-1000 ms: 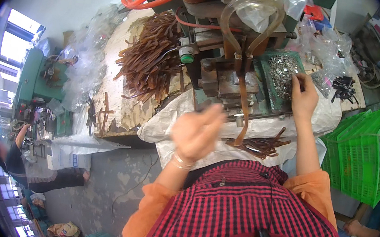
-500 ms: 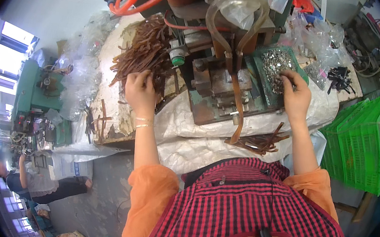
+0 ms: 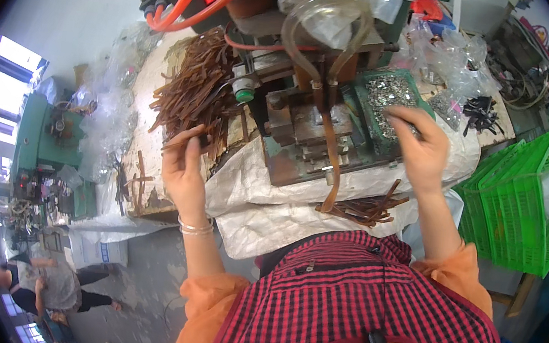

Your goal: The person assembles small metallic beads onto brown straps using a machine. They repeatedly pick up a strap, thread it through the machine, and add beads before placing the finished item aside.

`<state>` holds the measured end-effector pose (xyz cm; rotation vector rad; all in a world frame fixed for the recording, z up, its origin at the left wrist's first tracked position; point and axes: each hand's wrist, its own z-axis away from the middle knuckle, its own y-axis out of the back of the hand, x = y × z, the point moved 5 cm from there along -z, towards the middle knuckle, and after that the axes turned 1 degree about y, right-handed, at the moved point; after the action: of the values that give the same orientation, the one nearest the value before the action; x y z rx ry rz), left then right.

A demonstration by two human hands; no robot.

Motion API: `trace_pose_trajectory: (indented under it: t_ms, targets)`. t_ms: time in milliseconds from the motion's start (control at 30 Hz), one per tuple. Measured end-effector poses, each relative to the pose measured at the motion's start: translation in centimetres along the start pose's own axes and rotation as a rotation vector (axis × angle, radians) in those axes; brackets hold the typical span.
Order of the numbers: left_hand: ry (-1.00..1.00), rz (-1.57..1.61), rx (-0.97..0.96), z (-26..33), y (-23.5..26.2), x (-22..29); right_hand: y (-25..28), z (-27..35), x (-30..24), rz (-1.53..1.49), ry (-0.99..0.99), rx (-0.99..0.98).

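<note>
Left hand (image 3: 184,173) at near end of brown strip pile (image 3: 196,85), left part of tabletop (image 3: 141,126); thumb and fingers close together, can't tell if pinching a strip. Right hand (image 3: 426,151) over green tray (image 3: 386,145) of small metal pieces (image 3: 386,93), toward right edge; fingers curled, contents unclear. Machine (image 3: 286,129) between. Smaller strip bunch (image 3: 372,210) on white sheet (image 3: 242,215), near edge.

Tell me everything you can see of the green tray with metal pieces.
The shallow green rectangular tray lies right of the dark metal machine block, its material unclear. Loose, shiny silver-grey metal bits cover much of its floor; the near end is barer. The right hand covers part of it; contact is unclear.
</note>
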<state>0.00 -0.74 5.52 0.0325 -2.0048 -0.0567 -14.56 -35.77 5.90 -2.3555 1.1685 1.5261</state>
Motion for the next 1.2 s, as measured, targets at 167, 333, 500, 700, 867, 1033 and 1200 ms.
trace_pose_trajectory:
  t_ms: [167,333,500,700,867,1033,1200]
  targets:
    - [0.108,-0.138,-0.02,1.0,-2.6,-3.7,-6.4,-2.9,-0.9,-0.245,-0.065,0.049]
    - [0.169,0.016,0.122,2.9,-2.8,-4.3,-7.9,-0.8,-0.8,-0.398,-0.138,0.116]
    - [-0.281,0.329,0.033,-0.3,-5.8,6.6,-8.8,-1.0,-0.8,-0.582,-0.238,0.073]
    - [-0.425,0.148,-0.081,-1.7,-8.3,9.3,-8.5,-0.2,-3.9,-0.679,-0.296,0.035]
    - [-0.83,-0.141,-0.323,3.7,-11.1,7.4,-1.7,-0.5,-0.3,0.327,0.082,-0.044]
    - [-1.001,-0.248,-0.399,5.7,-13.8,6.9,-0.2,0.3,8.2,0.805,0.097,0.036]
    - [-1.094,-0.235,-0.301,5.8,-13.4,5.7,0.3,-1.9,10.1,0.576,0.059,0.076]
